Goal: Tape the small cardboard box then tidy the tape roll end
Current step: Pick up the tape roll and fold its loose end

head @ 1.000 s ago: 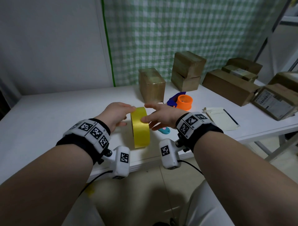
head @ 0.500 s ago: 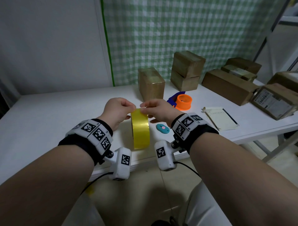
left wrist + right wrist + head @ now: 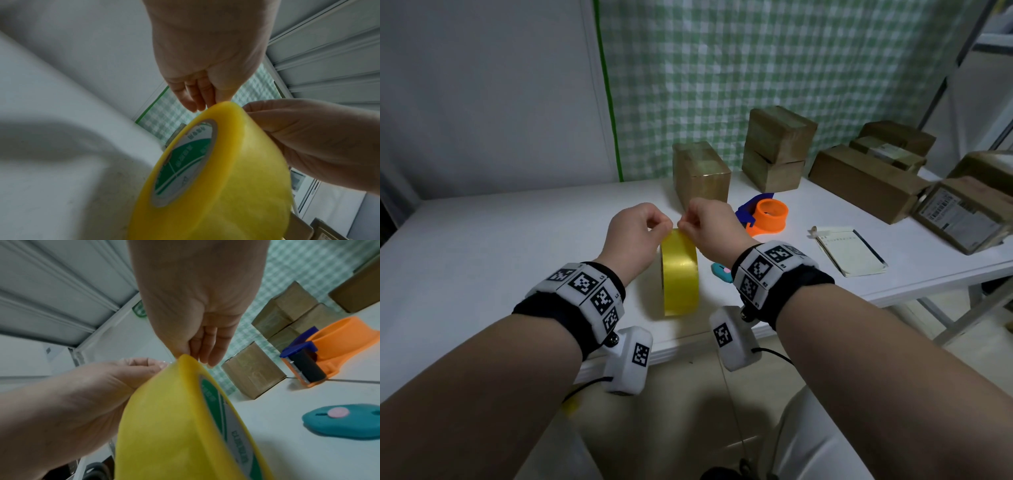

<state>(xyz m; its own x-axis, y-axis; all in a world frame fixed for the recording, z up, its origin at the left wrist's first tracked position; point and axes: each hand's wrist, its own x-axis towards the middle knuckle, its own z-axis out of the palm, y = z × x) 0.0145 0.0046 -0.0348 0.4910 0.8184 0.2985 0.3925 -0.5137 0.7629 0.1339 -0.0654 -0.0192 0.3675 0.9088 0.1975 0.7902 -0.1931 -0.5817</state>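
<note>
Person, bare forearms, no sleeves. Left wrist: black fabric band (image 3: pixel 571 308) carrying white blocks printed with black square-code markers (image 3: pixel 589 291); below it a white camera housing (image 3: pixel 630 363) bearing one square-code marker, joined by a small metal ball fitting, thin black cable (image 3: pixel 582 387) trailing off. Right wrist: matching black band (image 3: pixel 798 287), white marker blocks (image 3: pixel 767 267), white housing (image 3: pixel 732 339) with one marker, black cable (image 3: pixel 774 353). Lap: pale trousers (image 3: pixel 822 442)

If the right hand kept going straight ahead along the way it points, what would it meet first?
Most likely the small cardboard box directly behind the right hand, which is pinching at the top of the tape roll; the gap between them is hard to judge.
</note>
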